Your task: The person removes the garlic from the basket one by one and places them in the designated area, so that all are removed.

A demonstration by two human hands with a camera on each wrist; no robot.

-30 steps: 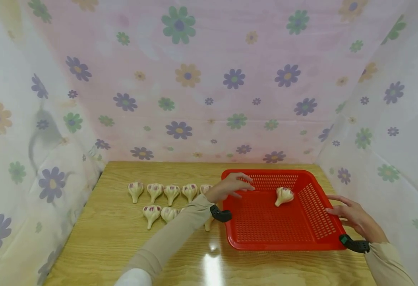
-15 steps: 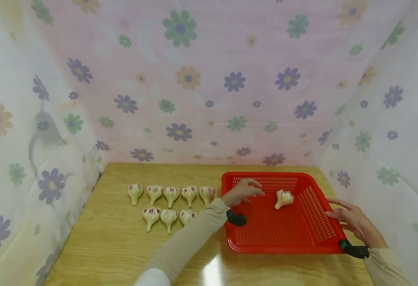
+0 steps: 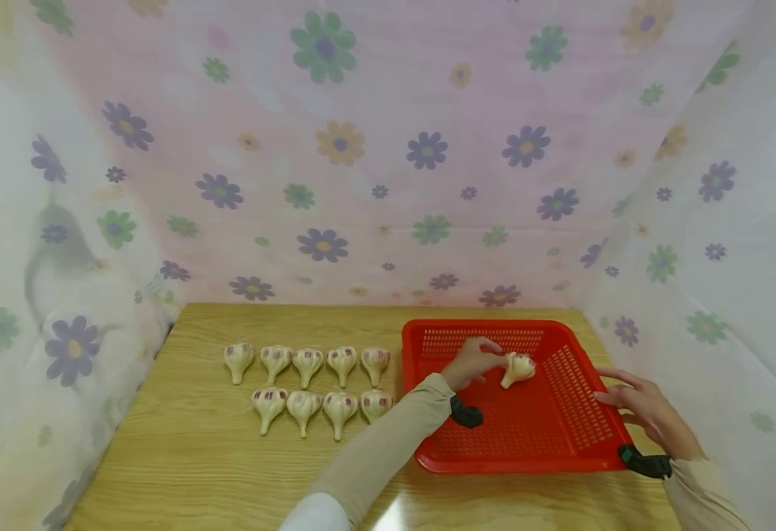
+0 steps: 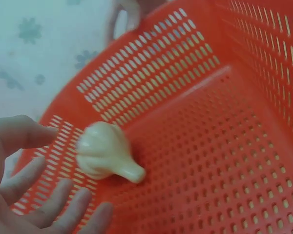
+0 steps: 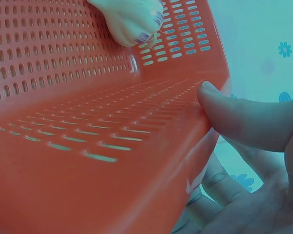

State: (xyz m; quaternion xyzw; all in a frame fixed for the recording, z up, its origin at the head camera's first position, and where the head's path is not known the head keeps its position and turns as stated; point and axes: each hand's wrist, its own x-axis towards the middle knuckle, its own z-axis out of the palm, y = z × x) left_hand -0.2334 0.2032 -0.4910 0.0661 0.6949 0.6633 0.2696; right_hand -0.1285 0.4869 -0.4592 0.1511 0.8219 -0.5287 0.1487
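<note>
A red plastic basket (image 3: 514, 442) with slotted walls stands on the right of the table. One garlic bulb (image 3: 519, 370), white with purple patches, lies inside it towards the back right. My left hand (image 3: 473, 364) is over the basket just left of that bulb. In the left wrist view its fingers (image 4: 63, 204) are spread and parted from the garlic bulb (image 4: 105, 148), with nothing in them. My right hand (image 3: 650, 413) grips the basket's right rim, the thumb (image 5: 244, 117) on top and the other fingers along the outer wall.
Several more garlic bulbs (image 3: 308, 365) lie in two rows on the wooden table (image 3: 215, 472), left of the basket. Flower-print cloth (image 3: 388, 221) surrounds the table at the back and both sides.
My left hand has moved right, from the basket's left rim to beside the garlic bulb inside. The right hand stays on the rim, and the head view has shifted slightly.
</note>
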